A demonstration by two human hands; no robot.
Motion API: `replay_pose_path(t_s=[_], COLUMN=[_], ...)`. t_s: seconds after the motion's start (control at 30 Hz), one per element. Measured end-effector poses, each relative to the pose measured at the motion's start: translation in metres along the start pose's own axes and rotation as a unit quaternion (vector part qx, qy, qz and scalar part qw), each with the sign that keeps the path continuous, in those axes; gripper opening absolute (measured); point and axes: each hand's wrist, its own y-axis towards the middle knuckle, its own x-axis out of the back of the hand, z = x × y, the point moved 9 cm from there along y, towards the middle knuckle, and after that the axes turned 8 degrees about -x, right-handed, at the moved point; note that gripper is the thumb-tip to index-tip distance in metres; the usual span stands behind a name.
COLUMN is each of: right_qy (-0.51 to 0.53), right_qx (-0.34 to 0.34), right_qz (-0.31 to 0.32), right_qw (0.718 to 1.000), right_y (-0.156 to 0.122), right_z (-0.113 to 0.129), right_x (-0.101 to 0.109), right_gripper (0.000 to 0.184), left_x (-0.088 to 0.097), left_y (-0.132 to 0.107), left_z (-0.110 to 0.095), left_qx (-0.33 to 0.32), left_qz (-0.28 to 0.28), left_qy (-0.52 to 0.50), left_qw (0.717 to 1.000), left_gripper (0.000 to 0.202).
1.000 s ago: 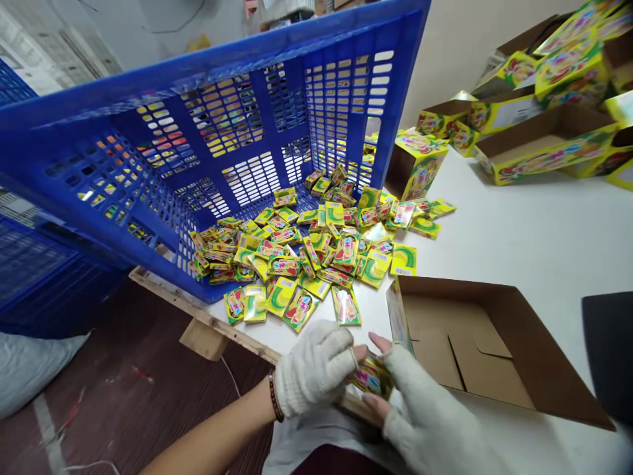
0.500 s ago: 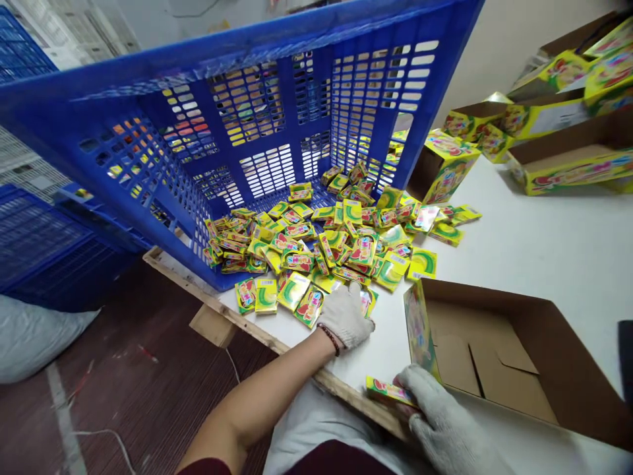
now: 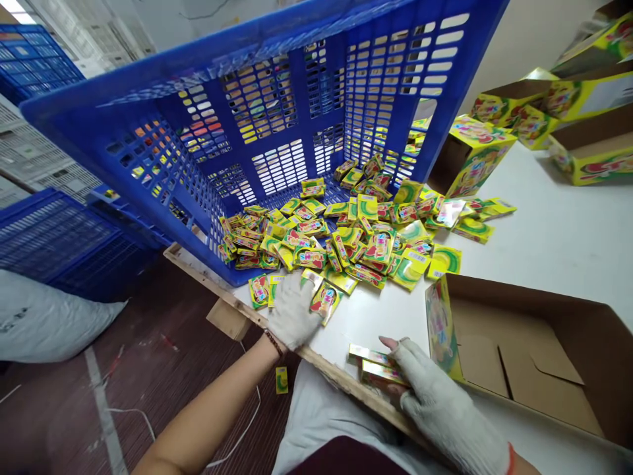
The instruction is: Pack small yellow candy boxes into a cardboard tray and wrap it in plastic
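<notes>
Now apart, before the blue crate (image 3: 198, 69):
Left hand (image 3: 295, 313) covers boxes (image 3: 326, 300) at its mouth, grip unclear; right hand (image 3: 428, 392) clamps 2 boxes (image 3: 383, 373).

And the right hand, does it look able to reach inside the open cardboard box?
Probably yes: the right hand, gripping two small yellow boxes, is beside the open cardboard box, with only its wall between and the top open.

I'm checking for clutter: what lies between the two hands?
In the head view, bare white tabletop, then two small boxes held by the right hand.
</notes>
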Motion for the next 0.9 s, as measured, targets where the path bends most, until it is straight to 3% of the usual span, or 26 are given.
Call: replay_pose_path(t_s=[0.07,0.13,0.2,0.23,0.33,0.4,0.5,0.6,0.67,0.73,0.8,0.9], right_qy=[-0.038,-0.08,-0.104,-0.11,-0.113,-0.124,-0.164,-0.153,-0.124,-0.113,-0.121,-0.126], right_qx=[-0.003,-0.002,0.03,0.053,0.107,0.094,0.054,0.066,0.081,0.083,0.086,0.117], right_qz=[0.03,0.05,0.017,-0.013,-0.05,-0.011,0.042,0.029,-0.004,-0.014,-0.017,-0.019], right_qw=[0.999,0.996,0.994,0.992,0.987,0.988,0.984,0.986,0.989,0.99,0.989,0.985], right_y=[0.001,0.0,-0.002,-0.003,-0.004,0.001,0.007,0.007,0.008,0.011,0.016,0.022], right_z=[0.005,0.009,0.016,0.021,0.037,0.04,0.035,0.027,0.021,0.017,0.019,0.03], right_x=[-0.006,-0.01,-0.004,0.002,0.015,0.016,0.013,0.01,0.009,0.006,0.004,0.002], right_gripper=[0.042,0.04,0.043,0.044,0.041,0.037,0.032,0.045,0.057,0.058,0.048,0.045], left_x=[-0.002,0.004,0.013,0.014,0.004,-0.004,-0.012,-0.02,-0.029,-0.036,-0.042,-0.04], left_y=[0.001,-0.001,-0.005,-0.007,-0.014,-0.014,-0.004,-0.001,-0.002,-0.005,-0.006,-0.009], left_z=[0.023,0.024,0.007,-0.007,-0.061,-0.077,-0.047,-0.014,-0.006,-0.006,-0.018,-0.056], left_qx=[0.066,0.065,0.025,-0.005,-0.108,-0.118,0.008,0.111,0.126,0.132,0.093,-0.061], left_qz=[0.019,-0.007,-0.048,-0.042,0.077,0.131,0.123,0.153,0.175,0.172,0.166,0.185], left_qy=[-0.004,-0.065,-0.163,-0.223,-0.379,-0.376,-0.189,-0.035,-0.047,-0.127,-0.234,-0.357], left_qw=[0.998,0.996,0.985,0.974,0.916,0.91,0.974,0.981,0.975,0.968,0.953,0.913], left_gripper=[0.053,0.048,0.037,0.032,0.03,0.027,0.025,0.031,0.041,0.04,0.03,0.019])
